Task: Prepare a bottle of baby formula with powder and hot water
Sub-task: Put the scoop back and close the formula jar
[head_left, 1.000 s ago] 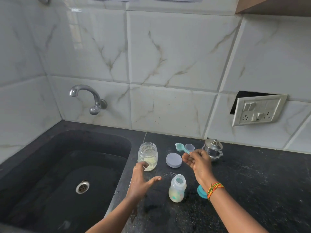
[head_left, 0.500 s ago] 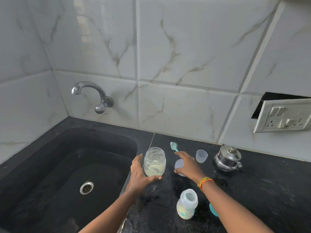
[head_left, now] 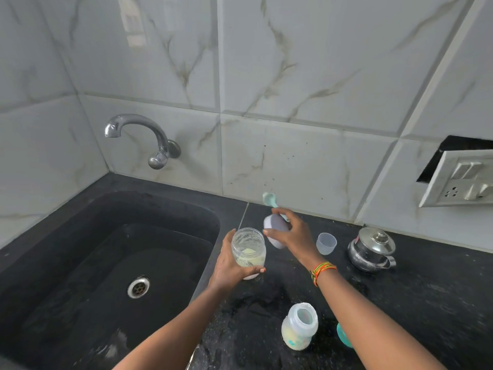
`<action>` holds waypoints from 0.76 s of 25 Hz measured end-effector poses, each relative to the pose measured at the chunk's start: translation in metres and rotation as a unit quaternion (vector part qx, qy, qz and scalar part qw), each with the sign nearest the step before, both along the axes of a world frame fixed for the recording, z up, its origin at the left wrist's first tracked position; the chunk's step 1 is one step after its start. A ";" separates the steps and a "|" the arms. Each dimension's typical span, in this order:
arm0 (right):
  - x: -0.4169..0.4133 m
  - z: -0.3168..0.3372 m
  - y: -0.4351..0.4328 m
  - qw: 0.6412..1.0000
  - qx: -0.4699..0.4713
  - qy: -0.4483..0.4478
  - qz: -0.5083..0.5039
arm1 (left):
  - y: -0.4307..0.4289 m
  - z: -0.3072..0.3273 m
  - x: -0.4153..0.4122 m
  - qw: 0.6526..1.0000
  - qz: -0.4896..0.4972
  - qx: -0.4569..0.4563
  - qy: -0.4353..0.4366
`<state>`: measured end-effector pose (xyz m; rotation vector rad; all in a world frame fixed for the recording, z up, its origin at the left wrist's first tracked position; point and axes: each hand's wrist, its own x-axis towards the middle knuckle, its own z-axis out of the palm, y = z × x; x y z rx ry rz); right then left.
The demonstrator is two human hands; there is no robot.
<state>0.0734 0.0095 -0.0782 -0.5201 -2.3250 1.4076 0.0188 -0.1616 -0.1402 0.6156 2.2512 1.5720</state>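
A corner of grey-veined marble tiles is seen behind a black speckled bench (head_left: 426, 303), into which a dark sink (head_left: 80, 263) is set under a curved metal tap (head_left: 149, 140). A white socket plate (head_left: 461, 180) is fixed to the wall at the right.

A glass jar (head_left: 248, 252) with pale powder in its lower part is gripped by the left hand (head_left: 229, 265), the fingers curled round its left side and the thumb laid across its front near the base; the jar is open at the top and is held at the bench edge beside the sink. A grey round lid (head_left: 274, 231) is pinched, tilted, in the right hand (head_left: 293, 236) just beside the jar's mouth, and a teal scoop (head_left: 270, 200) is held in the same hand, its bowl pointing towards the wall.

The baby bottle (head_left: 300, 327) is stood uncapped near the front of the bench, close to the right forearm, with pale contents at its bottom. A teal piece (head_left: 342, 335) is partly hidden behind that forearm. A small clear cup (head_left: 326, 243) and a lidded steel pot (head_left: 372, 249) are placed further right, near the wall.
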 end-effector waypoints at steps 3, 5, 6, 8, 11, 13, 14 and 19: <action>-0.014 0.023 -0.029 0.983 0.137 -0.016 0.117 | 0.002 0.001 0.001 1.000 0.018 0.003 -0.007; -0.025 0.020 -0.044 0.959 0.221 -0.058 0.166 | 0.002 0.001 0.002 1.000 0.020 0.013 -0.013; -0.028 0.017 -0.049 0.950 0.243 -0.080 0.179 | 0.002 0.000 0.002 1.000 0.020 0.015 -0.014; -0.032 0.012 -0.052 0.938 0.267 -0.114 0.190 | 0.002 0.000 0.002 1.000 0.020 0.014 -0.015; -0.031 0.006 -0.052 0.935 0.269 -0.129 0.191 | 0.002 0.000 0.001 1.000 0.023 -0.002 -0.011; -0.030 0.003 -0.051 0.938 0.264 -0.125 0.185 | 0.002 0.001 0.001 1.000 0.027 -0.009 -0.008; -0.030 0.001 -0.051 0.938 0.266 -0.123 0.184 | 0.002 0.002 0.001 1.000 0.027 -0.009 -0.008; -0.031 0.001 -0.057 0.934 0.291 -0.125 0.167 | 0.002 0.003 0.002 1.000 0.024 -0.013 0.001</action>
